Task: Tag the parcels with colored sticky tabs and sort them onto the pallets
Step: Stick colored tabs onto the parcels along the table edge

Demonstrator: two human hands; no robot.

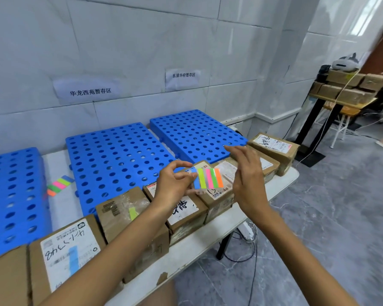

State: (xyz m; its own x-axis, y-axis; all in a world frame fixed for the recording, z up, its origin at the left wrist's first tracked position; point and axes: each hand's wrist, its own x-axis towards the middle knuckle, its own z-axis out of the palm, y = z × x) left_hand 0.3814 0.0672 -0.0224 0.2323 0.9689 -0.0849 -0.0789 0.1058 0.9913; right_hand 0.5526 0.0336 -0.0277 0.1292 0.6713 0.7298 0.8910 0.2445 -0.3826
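Both forearms reach out over a row of brown cardboard parcels (pixel 186 215) on the white surface (pixel 208 239). The left hand (pixel 175 184), fingers curled, pinches a clear sheet of blue, yellow, pink, green and orange sticky tabs (pixel 208 178). The right hand (pixel 248 180) hovers just right of the sheet, fingers straight. Blue perforated plastic pallets (pixel 119 157) lie beyond both hands.

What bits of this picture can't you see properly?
Head view:
- Leftmost pallet: cut off by the left edge.
- Middle parcel: label partly covered by the left hand.
- Right hand: its back hides whether it touches the tab sheet.
- Nearest label: small print unreadable.
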